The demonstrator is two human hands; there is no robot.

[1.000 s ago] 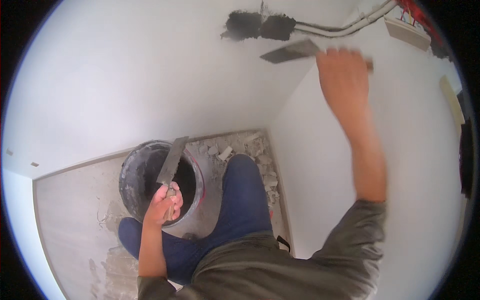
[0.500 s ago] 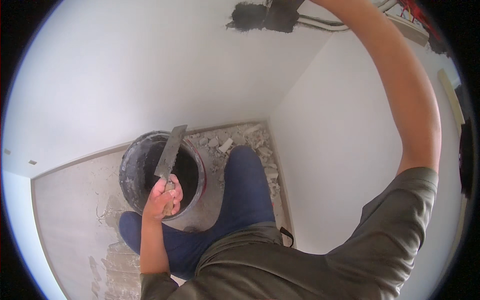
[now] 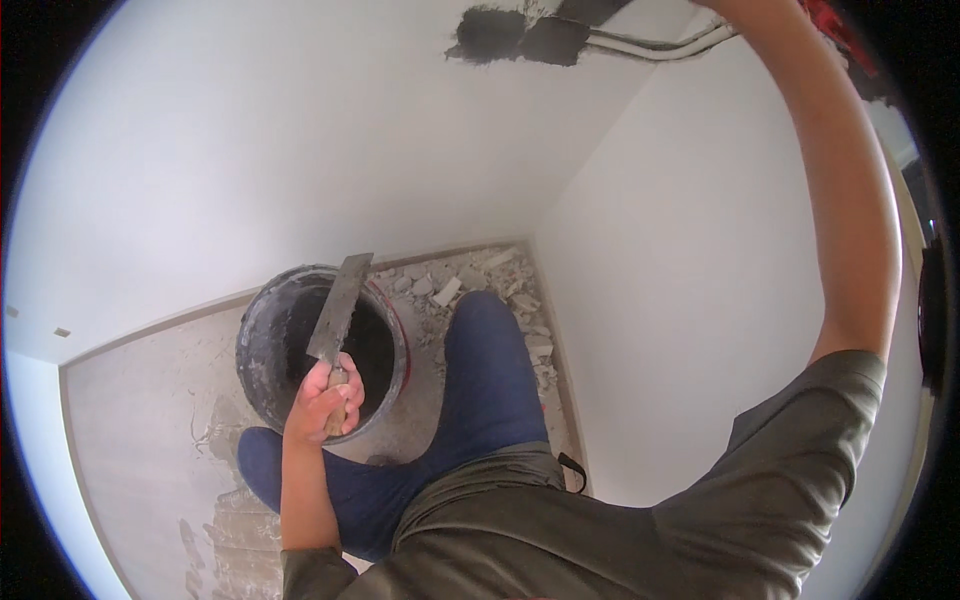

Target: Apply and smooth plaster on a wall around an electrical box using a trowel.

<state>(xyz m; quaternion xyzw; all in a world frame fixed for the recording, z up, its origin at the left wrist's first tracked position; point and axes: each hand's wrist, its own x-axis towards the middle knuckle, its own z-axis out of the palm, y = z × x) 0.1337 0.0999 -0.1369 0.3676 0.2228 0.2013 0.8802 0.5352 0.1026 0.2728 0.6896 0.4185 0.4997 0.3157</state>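
My left hand [image 3: 312, 408] is closed around the wooden handle of a trowel [image 3: 341, 305] with a long, flat metal blade. The blade points up and away, above the mouth of a dark bucket [image 3: 262, 350] with grey smears on its wall. Dark material shows inside the bucket. High on the right, my right forearm [image 3: 850, 200] reaches up to the top edge, and its hand lies beyond the picture. Near that arm, dark grey patches [image 3: 553, 41] cover part of the white wall, and pale pipes [image 3: 660, 50] run from them round the corner.
Broken rubble [image 3: 478, 275] lies in the floor corner beyond my knee [image 3: 485, 370]. White walls [image 3: 690, 250] meet there. Smeared wet-looking marks [image 3: 245, 540] lie on the floor at left. Red material [image 3: 840, 35] shows at upper right.
My right arm has shifted to the right along the top edge, uncovering more of the pipes. My left hand and the trowel have barely moved.
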